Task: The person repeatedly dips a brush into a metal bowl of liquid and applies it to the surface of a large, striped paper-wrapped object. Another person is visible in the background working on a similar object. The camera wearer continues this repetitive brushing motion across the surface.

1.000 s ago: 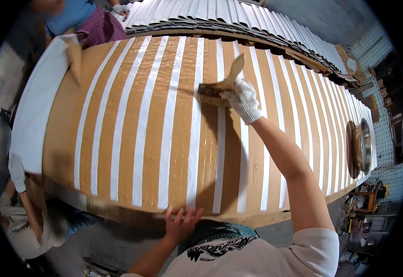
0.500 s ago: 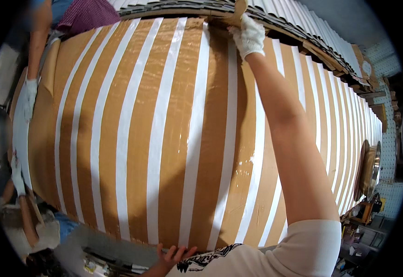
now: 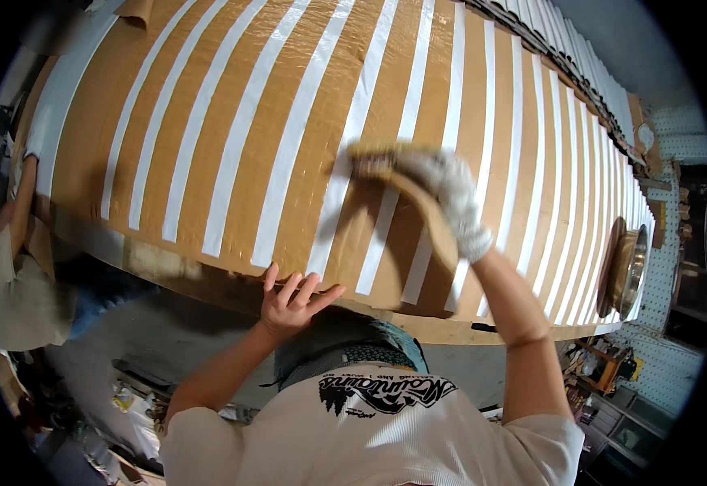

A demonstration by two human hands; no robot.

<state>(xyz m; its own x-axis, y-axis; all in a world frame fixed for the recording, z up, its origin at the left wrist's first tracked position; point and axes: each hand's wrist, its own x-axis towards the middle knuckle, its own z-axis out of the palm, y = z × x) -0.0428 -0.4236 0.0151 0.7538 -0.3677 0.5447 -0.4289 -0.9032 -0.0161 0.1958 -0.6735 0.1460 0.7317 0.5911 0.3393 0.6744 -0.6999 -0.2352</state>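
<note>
My right hand (image 3: 446,190), in a white knitted glove, is closed on a wide flat brush (image 3: 382,159). Both are smeared by motion over the middle of a large brown sheet (image 3: 296,69) crossed by many white stripes. Wet shine shows on the brown surface. Bare and with fingers spread, my left hand (image 3: 292,304) rests its fingertips on the sheet's near edge. Beneath my right forearm, part of the brown surface seems lifted and curved, partly hidden by glove and shadow.
A shiny metal bowl (image 3: 630,271) stands at the sheet's right end. Stacked pale corrugated sheets (image 3: 568,61) line the far right edge. On the left, a co-worker's arm (image 3: 23,190) reaches the sheet's white end (image 3: 66,89). Drawers (image 3: 633,429) stand at lower right.
My right hand has come with the brush from the far edge back toward me over the sheet. My left hand remains at the near edge. The view has shifted, and one co-worker is less visible.
</note>
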